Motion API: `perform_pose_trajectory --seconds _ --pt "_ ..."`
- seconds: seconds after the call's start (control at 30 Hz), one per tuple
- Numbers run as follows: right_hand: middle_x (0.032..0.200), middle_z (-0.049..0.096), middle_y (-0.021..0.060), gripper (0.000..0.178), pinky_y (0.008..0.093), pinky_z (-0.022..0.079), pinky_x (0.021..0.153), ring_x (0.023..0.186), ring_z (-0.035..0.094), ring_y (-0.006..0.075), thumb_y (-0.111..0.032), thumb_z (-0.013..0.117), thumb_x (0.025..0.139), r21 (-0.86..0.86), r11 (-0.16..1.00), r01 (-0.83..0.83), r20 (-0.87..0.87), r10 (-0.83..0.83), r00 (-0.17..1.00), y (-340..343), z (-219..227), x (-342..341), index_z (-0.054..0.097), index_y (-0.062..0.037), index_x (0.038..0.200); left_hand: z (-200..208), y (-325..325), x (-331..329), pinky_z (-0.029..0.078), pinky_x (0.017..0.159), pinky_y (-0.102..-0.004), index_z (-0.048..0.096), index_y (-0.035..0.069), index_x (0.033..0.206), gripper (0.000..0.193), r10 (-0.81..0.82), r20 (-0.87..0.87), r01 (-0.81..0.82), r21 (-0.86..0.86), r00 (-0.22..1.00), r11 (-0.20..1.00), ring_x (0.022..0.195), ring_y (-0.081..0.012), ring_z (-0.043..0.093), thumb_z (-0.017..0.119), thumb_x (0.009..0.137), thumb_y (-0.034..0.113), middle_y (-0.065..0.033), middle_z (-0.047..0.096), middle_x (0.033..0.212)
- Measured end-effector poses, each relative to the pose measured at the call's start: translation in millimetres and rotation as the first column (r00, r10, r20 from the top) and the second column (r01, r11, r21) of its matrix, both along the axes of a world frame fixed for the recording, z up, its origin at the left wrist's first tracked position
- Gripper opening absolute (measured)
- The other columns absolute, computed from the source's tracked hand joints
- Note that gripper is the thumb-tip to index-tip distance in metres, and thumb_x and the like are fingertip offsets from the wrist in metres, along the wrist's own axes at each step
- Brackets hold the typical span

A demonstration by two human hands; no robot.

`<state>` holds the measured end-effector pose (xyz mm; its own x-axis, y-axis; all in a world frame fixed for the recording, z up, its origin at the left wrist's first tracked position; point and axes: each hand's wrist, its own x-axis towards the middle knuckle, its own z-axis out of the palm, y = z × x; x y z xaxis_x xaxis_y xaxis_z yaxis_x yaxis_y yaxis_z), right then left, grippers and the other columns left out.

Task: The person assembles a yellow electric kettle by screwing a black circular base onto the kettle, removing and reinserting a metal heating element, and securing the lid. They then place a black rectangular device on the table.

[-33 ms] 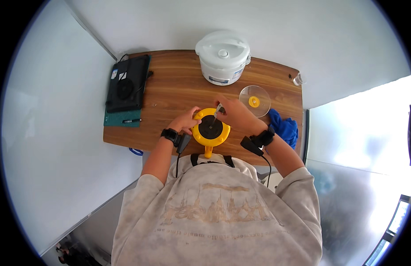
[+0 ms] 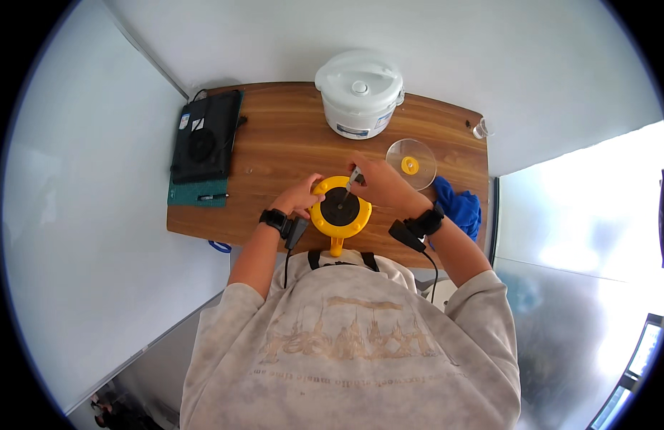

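Observation:
A yellow cooking pot (image 2: 352, 231) rests bottom up near the table's front edge, its short handle pointing toward me. Its underside carries a round dark plate (image 2: 333, 213) with a small fastener at the centre. My left hand (image 2: 299, 198) grips the pot's left rim, thumb on top. In my right hand (image 2: 378, 180) is a screwdriver (image 2: 355, 175), held tilted over the dark plate. Its tip reaches down toward the central fastener; whether it is seated there is too small to tell.
A white rice cooker (image 2: 360, 107) stands at the back. Right of the pot lie a glass lid (image 2: 422, 176) with a yellow knob and a blue cloth (image 2: 459, 208). At left, a black flat device (image 2: 213, 136) and a pen (image 2: 213, 196) lie on a green mat (image 2: 196, 195). A clear cup (image 2: 479, 130) is far right.

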<state>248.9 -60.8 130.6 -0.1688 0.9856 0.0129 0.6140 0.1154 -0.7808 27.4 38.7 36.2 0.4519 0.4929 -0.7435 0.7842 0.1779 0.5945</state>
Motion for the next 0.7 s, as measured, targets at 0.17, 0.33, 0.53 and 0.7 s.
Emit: perform_pose_trajectory --seconds 0.17,0.33,0.53,0.7 --pt "0.091 0.069 0.0150 0.028 0.0346 0.052 0.072 0.082 0.068 0.0328 -0.007 0.071 0.080 -0.015 1.000 -0.014 -0.045 0.013 0.999 0.7 -3.6 11.6 0.056 -0.0033 0.104 -2.6 -0.9 -2.7 0.062 0.075 -0.0386 0.037 0.019 0.149 0.058 0.000 0.038 0.002 -0.029 0.999 1.000 0.111 -0.0276 0.065 0.065 0.098 0.019 -0.0162 0.057 0.135" --pt "0.092 0.069 0.0107 0.024 0.0302 0.052 0.073 0.082 0.067 0.0215 -0.005 0.069 0.082 -0.090 0.995 0.042 -0.109 -0.052 0.993 -10.7 -15.7 28.6 0.057 -0.0041 0.103 0.2 -4.0 -3.7 0.062 0.075 -0.0385 0.037 0.019 0.149 0.057 0.014 0.038 -0.013 -0.014 0.999 1.000 0.112 -0.0275 0.065 0.064 0.099 0.020 -0.0166 0.057 0.134" --pt "0.085 0.067 0.0124 0.025 0.0341 0.052 0.070 0.075 0.065 0.0257 -0.006 0.069 0.081 -0.090 0.988 0.122 -0.222 -0.140 0.965 -31.9 -29.8 30.8 0.057 -0.0038 0.102 -6.6 -2.5 -3.1 0.063 0.078 -0.0405 0.037 0.021 0.150 0.058 0.008 0.031 -0.008 -0.012 0.999 1.000 0.115 -0.0290 0.064 0.064 0.099 0.021 -0.0176 0.055 0.137" --pt "0.090 0.067 0.0146 0.027 0.0344 0.052 0.069 0.076 0.066 0.0298 -0.007 0.069 0.081 -0.039 0.995 0.087 -0.133 -0.092 0.987 -43.6 -22.5 17.9 0.055 -0.0038 0.104 -2.3 -1.6 -2.0 0.063 0.078 -0.0412 0.037 0.020 0.150 0.057 0.012 0.025 -0.011 -0.035 1.000 0.999 0.117 -0.0301 0.063 0.063 0.099 0.020 -0.0181 0.055 0.139"
